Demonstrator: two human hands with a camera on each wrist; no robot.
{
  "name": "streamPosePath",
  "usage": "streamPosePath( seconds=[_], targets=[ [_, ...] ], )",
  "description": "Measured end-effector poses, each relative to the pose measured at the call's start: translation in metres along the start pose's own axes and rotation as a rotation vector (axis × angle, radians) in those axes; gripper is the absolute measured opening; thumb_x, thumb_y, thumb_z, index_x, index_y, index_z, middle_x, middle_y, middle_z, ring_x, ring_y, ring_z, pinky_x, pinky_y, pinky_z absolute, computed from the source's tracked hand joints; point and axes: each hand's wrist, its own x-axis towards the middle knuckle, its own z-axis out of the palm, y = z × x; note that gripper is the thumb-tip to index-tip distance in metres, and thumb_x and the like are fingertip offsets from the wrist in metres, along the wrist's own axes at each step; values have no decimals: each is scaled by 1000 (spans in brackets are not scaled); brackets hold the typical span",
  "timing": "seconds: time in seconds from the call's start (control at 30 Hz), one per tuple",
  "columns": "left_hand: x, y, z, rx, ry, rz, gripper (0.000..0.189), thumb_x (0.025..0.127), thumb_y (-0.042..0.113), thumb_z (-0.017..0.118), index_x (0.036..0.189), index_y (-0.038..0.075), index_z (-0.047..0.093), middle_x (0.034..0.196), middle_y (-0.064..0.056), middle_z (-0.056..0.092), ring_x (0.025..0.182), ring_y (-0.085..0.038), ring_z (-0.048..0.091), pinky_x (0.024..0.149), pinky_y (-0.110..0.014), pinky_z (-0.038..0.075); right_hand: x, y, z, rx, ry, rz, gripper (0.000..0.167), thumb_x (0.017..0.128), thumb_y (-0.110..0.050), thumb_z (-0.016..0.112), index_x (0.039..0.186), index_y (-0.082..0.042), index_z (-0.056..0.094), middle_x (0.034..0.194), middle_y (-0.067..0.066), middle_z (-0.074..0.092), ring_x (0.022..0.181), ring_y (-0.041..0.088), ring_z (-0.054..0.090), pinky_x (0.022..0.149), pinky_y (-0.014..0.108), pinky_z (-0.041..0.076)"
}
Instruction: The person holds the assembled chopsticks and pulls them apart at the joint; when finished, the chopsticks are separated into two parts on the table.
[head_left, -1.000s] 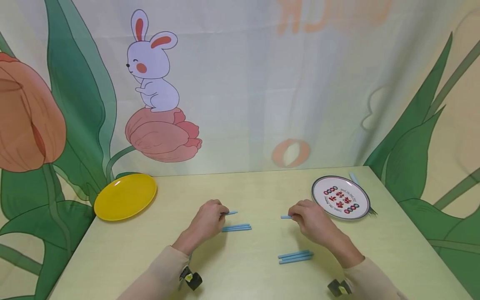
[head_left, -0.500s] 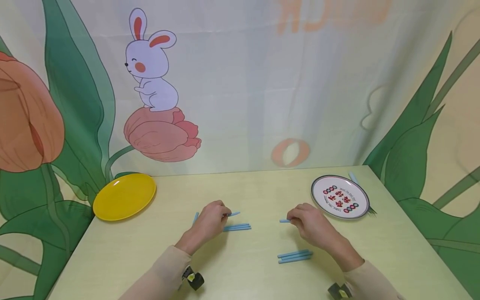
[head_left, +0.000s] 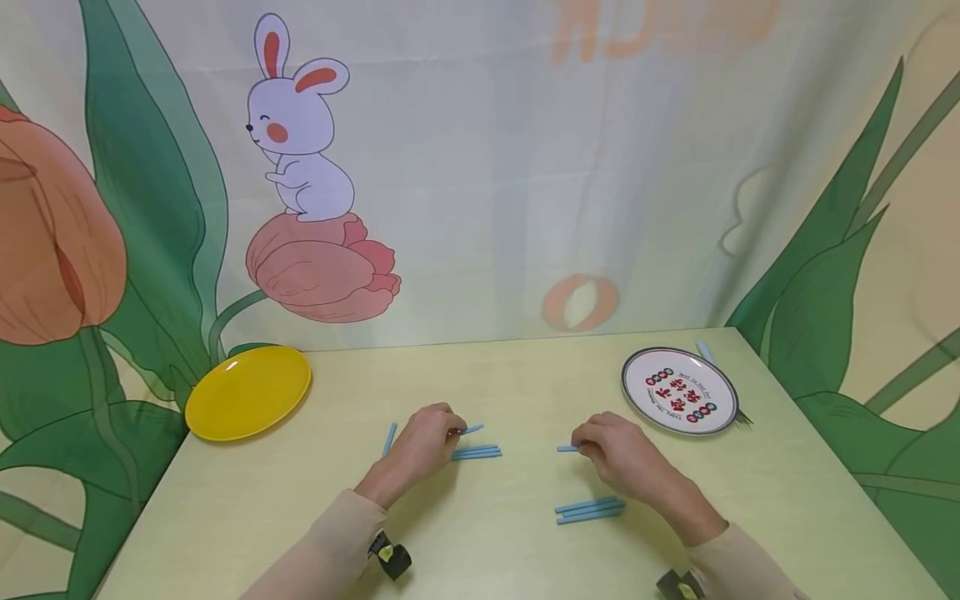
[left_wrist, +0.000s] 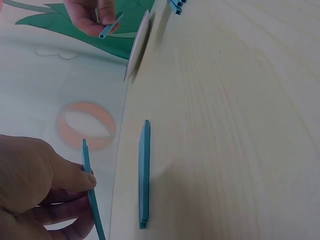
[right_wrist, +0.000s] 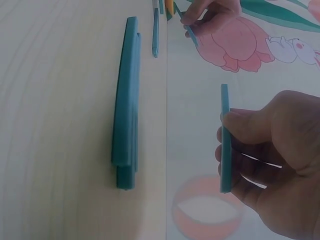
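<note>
My left hand (head_left: 422, 443) pinches a thin light-blue stick (left_wrist: 93, 202) between thumb and fingers, raised above the table; one end steps down to a narrower tip. Just below it, several blue sticks (head_left: 480, 453) lie side by side, partly hidden by the hand. My right hand (head_left: 618, 452) pinches another blue stick (right_wrist: 226, 157), whose end looks square and hollow in the left wrist view. A second bundle of blue sticks (head_left: 589, 510) lies on the table, nearer to me than the right hand. The two held sticks are apart, with a gap between the hands.
A yellow plate (head_left: 249, 393) stands at the back left of the table (head_left: 510, 550). On the back right is a white plate (head_left: 645, 387) with red writing, and a blue-handled fork (head_left: 705, 352) lies partly under it. One more blue stick (head_left: 390, 437) shows beyond my left wrist.
My right hand has come slightly lower and nearer to me with its stick. The left hand has shifted a little rightward, uncovering the lone stick behind its wrist. Both grips hold.
</note>
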Motion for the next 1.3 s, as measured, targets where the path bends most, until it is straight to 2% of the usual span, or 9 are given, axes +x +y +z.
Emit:
streamPosePath(
  seconds=[0.23,0.6,1.07,1.3],
  targets=[
    [0,0,5,-6,-27,-20,12,85,-1,68,93,3,77,85,-6,69,77,-16,63,68,-27,54,-2,0,1,20,-30,0,9,89,-5,67,90,-12,73,86,0,70,84,11,61,75,28,54],
    [2,-1,11,22,-44,-46,12,85,0,68,92,6,77,84,-4,69,78,-15,64,70,-27,55,-6,0,5,9,-27,-1,13,84,-1,72,88,-13,72,87,-8,67,84,9,60,74,27,54],
    [3,-3,14,14,-74,-34,11,85,1,70,91,6,77,84,-3,69,77,-14,63,69,-26,54,-10,0,8,38,-34,-10,13,82,-2,74,87,-14,72,85,-8,68,80,7,59,73,27,54],
    [3,-5,17,30,-65,0,11,84,0,70,90,7,77,83,-3,69,77,-15,64,69,-26,53,-11,0,10,38,-56,9,13,83,-3,73,87,-15,72,86,-9,68,82,7,60,75,28,54]
  ],
)
